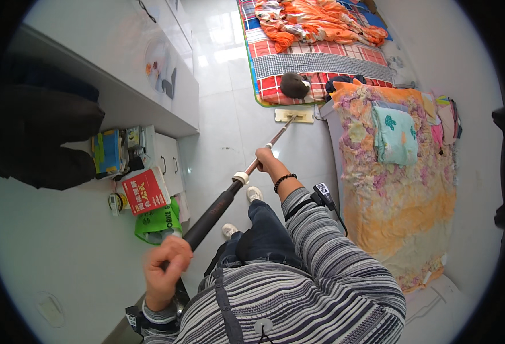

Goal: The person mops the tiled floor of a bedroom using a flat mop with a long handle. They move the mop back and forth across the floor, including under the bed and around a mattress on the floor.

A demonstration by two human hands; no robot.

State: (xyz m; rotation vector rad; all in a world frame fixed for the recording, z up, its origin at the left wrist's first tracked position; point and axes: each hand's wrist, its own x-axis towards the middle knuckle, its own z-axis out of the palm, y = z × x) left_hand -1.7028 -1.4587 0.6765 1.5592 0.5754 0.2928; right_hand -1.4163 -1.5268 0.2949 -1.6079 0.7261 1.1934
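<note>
A mop (211,213) with a long pole runs diagonally from my lower left toward the bed. My left hand (168,266), slightly blurred, is wrapped around the end of its black grip. Farther down, my right hand (267,159) holds the brown metal pole, just beyond a white collar (240,177). The pale yellow rectangular mop head (283,116) lies flat on the glossy tiled floor (211,159), close to the near edge of the low bed. A beaded bracelet (285,182) circles my right wrist.
On the plaid bedding (321,64) rests a dark grey rounded thing (294,85), perhaps a curled cat. A cabinet under a floral cloth (364,185) borders the right. At left stand a white wardrobe (149,64), a drawer unit (166,155), a red book (147,191) and a green bag (162,219).
</note>
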